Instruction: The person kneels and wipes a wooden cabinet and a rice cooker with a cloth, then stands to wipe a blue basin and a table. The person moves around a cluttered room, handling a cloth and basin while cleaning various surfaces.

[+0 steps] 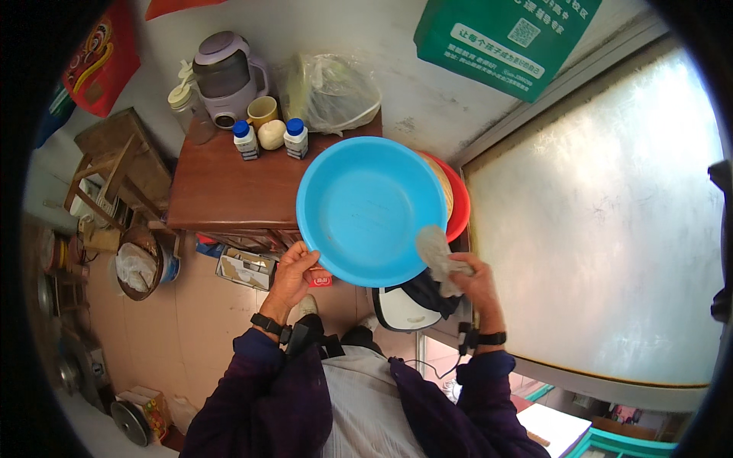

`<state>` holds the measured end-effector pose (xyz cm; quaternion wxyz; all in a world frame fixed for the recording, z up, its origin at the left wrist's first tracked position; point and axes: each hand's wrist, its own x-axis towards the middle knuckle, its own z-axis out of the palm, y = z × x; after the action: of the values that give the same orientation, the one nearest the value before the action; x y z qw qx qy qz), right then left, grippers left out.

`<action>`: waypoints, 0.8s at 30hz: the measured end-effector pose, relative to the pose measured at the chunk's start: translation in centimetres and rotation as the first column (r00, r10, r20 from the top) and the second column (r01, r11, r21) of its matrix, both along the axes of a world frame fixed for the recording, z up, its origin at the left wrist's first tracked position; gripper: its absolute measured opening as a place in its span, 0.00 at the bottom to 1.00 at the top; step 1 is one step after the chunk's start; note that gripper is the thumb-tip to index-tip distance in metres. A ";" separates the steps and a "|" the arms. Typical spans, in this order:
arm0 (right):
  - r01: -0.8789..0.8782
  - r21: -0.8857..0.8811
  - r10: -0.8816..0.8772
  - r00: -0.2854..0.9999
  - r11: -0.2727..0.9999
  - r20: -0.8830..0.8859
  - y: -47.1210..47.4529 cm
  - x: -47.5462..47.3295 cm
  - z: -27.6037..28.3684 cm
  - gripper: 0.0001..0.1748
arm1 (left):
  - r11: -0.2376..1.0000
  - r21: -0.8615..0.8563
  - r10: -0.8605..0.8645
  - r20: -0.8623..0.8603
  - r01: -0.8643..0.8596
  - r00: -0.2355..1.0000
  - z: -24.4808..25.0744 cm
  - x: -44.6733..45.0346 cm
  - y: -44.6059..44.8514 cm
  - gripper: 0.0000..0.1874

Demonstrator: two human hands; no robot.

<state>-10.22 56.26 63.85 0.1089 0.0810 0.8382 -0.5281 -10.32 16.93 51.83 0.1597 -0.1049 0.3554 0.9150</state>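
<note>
A large light-blue plastic basin (366, 212) is held tilted up in front of me, its inside facing me and nothing in it. My left hand (294, 276) grips the basin's rim at the lower left, thumb on the inner side. At the lower right of the rim, my right hand (474, 284) holds a crumpled greyish cloth (436, 255). The cloth's upper end overlaps the rim; whether it presses on the plastic I cannot tell. Partly hidden behind the basin are a red basin (460, 200) and a woven tray (444, 180).
A brown wooden cabinet (229, 194) bears a lilac blender (226, 80), two blue-capped bottles (296, 139), a yellow mug (263, 110) and a plastic bag (338, 94). Below stands an open cardboard box (246, 269). A white-seated stool (406, 309) is near my right leg; a frosted glass pane (595, 223) rises at right.
</note>
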 end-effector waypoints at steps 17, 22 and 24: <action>0.325 -0.097 -0.336 0.932 0.941 -0.136 -1.9 -0.3 -3.4 0.24 | 0.998 0.005 0.068 0.015 -0.068 0.998 0.2 0.0 0.1 0.02; 0.259 0.450 -0.021 0.883 0.855 -0.470 -5.6 -0.3 -5.8 0.30 | 0.998 0.025 0.060 -0.002 -0.060 0.998 0.4 0.0 0.1 0.02; 0.271 0.535 0.061 0.850 0.800 -0.523 -5.8 -0.5 -6.3 0.31 | 0.998 -0.004 0.058 0.008 -0.057 0.998 0.3 -0.2 0.0 0.01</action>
<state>-10.70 50.44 57.60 -0.1806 0.0149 0.9515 -0.2484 -10.50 16.96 52.10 0.1346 -0.1193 0.3532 0.9181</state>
